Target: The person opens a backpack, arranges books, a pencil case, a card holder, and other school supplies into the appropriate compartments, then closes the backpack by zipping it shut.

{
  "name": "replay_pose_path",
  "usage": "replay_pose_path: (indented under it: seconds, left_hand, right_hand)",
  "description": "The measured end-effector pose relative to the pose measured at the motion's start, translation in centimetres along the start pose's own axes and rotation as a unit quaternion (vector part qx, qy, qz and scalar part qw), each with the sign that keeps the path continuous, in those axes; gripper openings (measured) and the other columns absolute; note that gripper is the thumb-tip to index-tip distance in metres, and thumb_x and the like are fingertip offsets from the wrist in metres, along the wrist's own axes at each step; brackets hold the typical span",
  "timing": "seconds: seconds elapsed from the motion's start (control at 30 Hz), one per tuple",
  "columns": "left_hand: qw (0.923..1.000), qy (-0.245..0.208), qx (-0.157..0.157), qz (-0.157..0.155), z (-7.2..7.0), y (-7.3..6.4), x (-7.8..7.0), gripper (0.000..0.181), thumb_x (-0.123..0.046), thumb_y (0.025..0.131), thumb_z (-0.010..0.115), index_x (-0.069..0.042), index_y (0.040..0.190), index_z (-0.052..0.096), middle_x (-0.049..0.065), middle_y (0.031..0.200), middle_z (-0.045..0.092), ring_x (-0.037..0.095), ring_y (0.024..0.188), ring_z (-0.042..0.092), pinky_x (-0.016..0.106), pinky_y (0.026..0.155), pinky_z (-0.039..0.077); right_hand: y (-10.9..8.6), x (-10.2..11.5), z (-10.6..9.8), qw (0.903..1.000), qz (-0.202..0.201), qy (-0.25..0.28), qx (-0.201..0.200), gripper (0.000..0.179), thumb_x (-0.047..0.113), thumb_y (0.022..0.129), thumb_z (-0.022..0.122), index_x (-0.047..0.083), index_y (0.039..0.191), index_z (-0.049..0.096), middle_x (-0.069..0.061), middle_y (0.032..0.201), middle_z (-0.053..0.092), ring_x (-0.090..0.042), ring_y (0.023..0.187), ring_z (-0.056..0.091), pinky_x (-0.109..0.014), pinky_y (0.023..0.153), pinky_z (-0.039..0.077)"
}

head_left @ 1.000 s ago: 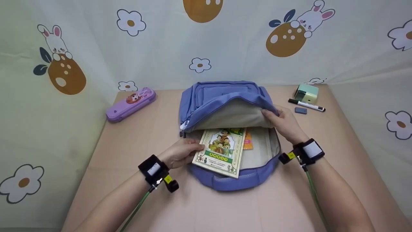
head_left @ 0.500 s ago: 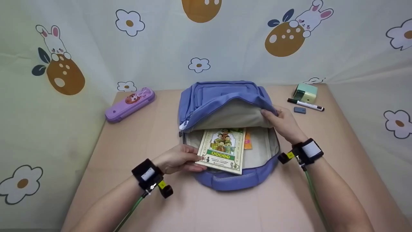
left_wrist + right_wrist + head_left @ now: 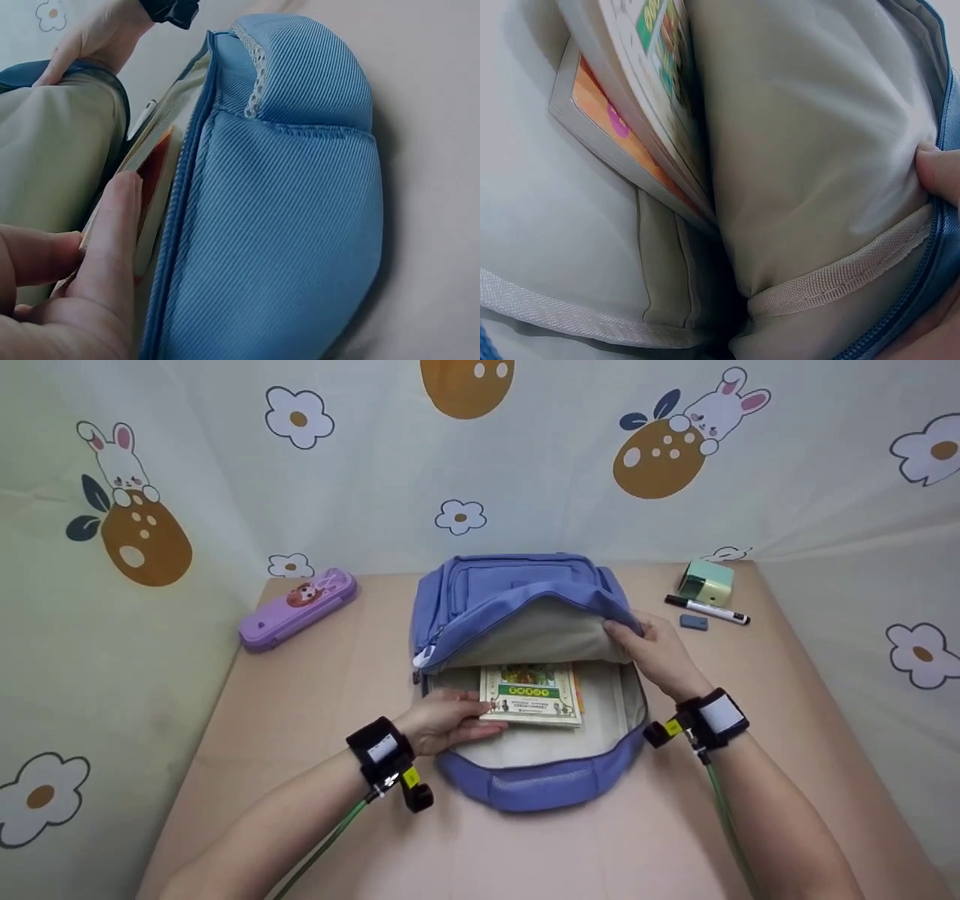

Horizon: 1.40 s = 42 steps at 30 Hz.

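Observation:
A blue backpack (image 3: 525,574) lies on the table with its main compartment unzipped, showing a pale lining. My left hand (image 3: 450,720) pinches the near left corner of an illustrated book (image 3: 532,709), thumb on top and fingers below. The far part of that book is hidden under the raised flap (image 3: 540,630). An orange-covered book (image 3: 600,101) lies beneath it inside the bag, as the right wrist view shows. My right hand (image 3: 664,652) grips the flap's zipped edge on the right and holds it up.
At the back left lies a purple pencil case (image 3: 300,611). To the right of the backpack are a mint-green pencil sharpener (image 3: 707,583), a black-capped marker (image 3: 709,609) and a small blue eraser (image 3: 694,622). A patterned cloth (image 3: 360,510) hangs behind the table.
My left hand has slid the illustrated book deeper into the backpack, away from me, so less of its cover shows. The right hand keeps its hold on the flap.

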State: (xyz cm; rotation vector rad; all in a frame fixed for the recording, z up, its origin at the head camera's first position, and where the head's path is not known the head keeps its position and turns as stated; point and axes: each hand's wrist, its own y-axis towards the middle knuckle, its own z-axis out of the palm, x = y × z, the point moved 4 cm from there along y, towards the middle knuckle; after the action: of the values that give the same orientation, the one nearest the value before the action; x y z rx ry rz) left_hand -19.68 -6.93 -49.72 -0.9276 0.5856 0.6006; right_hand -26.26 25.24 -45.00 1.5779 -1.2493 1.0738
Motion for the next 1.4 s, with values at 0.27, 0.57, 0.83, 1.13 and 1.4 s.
replay_pose_path:
  seconds: [0.27, 0.57, 0.83, 1.13, 1.4]
  left_hand:
    - [0.9996, -0.026, 0.004, -0.004, 0.3, 0.5, 0.0, 0.047, 0.011, 0.101, 0.046, 0.015, 0.146, 0.035, 0.034, 0.130, 0.058, 0.038, 0.117, 0.065, 0.033, 0.097, 0.053]
    - [0.9991, -0.030, 0.028, 0.005, 0.3, 0.7, -0.5, 0.052, 0.014, 0.100, 0.042, 0.017, 0.150, 0.026, 0.035, 0.138, 0.051, 0.039, 0.129, 0.057, 0.031, 0.102, 0.049]
    - [0.9977, 0.033, 0.055, 0.021, 0.1, -1.4, -1.0, 0.059, 0.011, 0.102, 0.046, 0.017, 0.153, 0.019, 0.038, 0.142, 0.047, 0.041, 0.133, 0.052, 0.035, 0.106, 0.045]
    - [0.9765, 0.183, 0.090, 0.069, -1.8, -4.7, -1.8, 0.059, -0.002, 0.104, 0.053, 0.018, 0.151, 0.024, 0.036, 0.148, 0.042, 0.043, 0.137, 0.047, 0.039, 0.108, 0.044]
    - [0.9345, 0.344, 0.026, 0.087, -5.3, -6.5, -4.6, 0.047, -0.014, 0.104, 0.059, 0.018, 0.137, 0.050, 0.032, 0.128, 0.062, 0.040, 0.119, 0.063, 0.041, 0.100, 0.052]
  right_hand:
    - [0.0, 0.0, 0.1, 0.9999, -0.009, 0.013, 0.004, 0.040, 0.039, 0.098, 0.070, 0.004, 0.083, 0.057, 0.003, 0.066, 0.039, -0.011, 0.058, 0.038, -0.024, 0.051, 0.028]
    - [0.0, 0.0, 0.1, 0.9999, -0.005, -0.007, 0.008, 0.042, 0.039, 0.099, 0.068, 0.004, 0.082, 0.053, 0.002, 0.068, 0.035, -0.014, 0.061, 0.037, -0.026, 0.054, 0.028]
    - [-0.2, 0.4, 0.0, 0.9996, 0.017, -0.011, 0.018, 0.038, 0.033, 0.102, 0.065, 0.006, 0.080, 0.050, 0.003, 0.065, 0.038, -0.013, 0.058, 0.037, -0.025, 0.052, 0.029]
    - [-0.1, 0.0, 0.1, 0.9998, 0.011, -0.004, 0.017, 0.041, 0.038, 0.099, 0.068, 0.007, 0.079, 0.051, 0.002, 0.065, 0.039, -0.013, 0.058, 0.038, -0.026, 0.051, 0.030]
    - [-0.1, -0.1, -0.1, 0.9992, 0.022, -0.026, 0.021, 0.038, 0.032, 0.103, 0.064, 0.006, 0.079, 0.049, 0.003, 0.066, 0.039, -0.013, 0.060, 0.039, -0.025, 0.053, 0.032]
